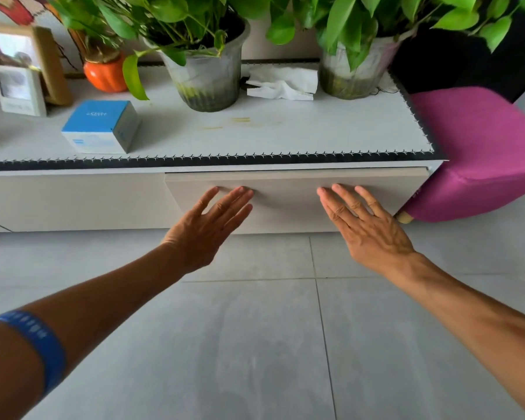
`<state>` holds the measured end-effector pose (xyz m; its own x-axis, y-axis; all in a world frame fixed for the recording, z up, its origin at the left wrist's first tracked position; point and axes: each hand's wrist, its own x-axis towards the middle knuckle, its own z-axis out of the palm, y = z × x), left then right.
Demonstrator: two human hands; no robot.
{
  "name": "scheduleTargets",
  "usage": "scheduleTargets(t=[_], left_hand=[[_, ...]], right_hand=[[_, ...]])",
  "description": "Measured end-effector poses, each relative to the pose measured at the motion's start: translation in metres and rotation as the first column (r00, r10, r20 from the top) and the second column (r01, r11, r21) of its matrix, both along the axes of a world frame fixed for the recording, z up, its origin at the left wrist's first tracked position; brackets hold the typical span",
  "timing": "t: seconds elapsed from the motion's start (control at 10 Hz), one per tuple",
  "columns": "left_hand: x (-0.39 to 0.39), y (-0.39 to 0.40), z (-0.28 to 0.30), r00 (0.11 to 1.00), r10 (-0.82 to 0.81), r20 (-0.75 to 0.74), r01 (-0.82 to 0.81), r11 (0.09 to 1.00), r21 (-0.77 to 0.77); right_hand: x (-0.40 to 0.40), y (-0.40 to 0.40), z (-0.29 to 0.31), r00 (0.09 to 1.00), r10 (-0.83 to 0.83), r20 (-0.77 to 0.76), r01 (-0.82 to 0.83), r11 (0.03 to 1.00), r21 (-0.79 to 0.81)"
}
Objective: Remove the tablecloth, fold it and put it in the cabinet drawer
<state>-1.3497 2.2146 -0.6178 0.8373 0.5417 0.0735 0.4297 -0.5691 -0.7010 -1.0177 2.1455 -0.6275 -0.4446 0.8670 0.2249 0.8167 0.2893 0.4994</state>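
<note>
The cabinet drawer (294, 195) was found almost flush with the cabinet front, a thin gap showing along its top edge. The tablecloth could not be seen. The left hand (208, 228) and right hand (367, 228) were laid flat on the drawer front, each grip released, fingers straight and touching the panel. A stitched grey mat (255, 131) was noted on the cabinet top, bearing two potted plants (209, 77), a crumpled tissue (282, 83) between them, and a blue box (100, 125). A purple stool (479, 153) stood beside the cabinet.

three potted plants (208, 56), one blue box (102, 127), two hands (208, 228).
</note>
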Motion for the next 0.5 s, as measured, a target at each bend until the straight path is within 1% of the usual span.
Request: scheduleTargets(t=[0.2,0.4,0.5], left_hand=[[0.009,0.015,-0.001,0.998,0.048,-0.031,-0.047,0.998,0.036],[0.025,0.001,0.018,0.985,0.169,-0.024,-0.170,0.981,-0.089],[0.028,-0.014,0.048,0.963,0.268,-0.005,-0.245,0.874,-0.420]], right_hand=[[0.001,0.017,0.002,0.997,-0.073,0.016,0.073,0.996,-0.059],[-0.012,0.015,0.024,0.989,-0.139,-0.041,0.127,0.969,-0.210],[-0.024,0.000,0.046,0.973,-0.193,-0.124,0.136,0.921,-0.366]])
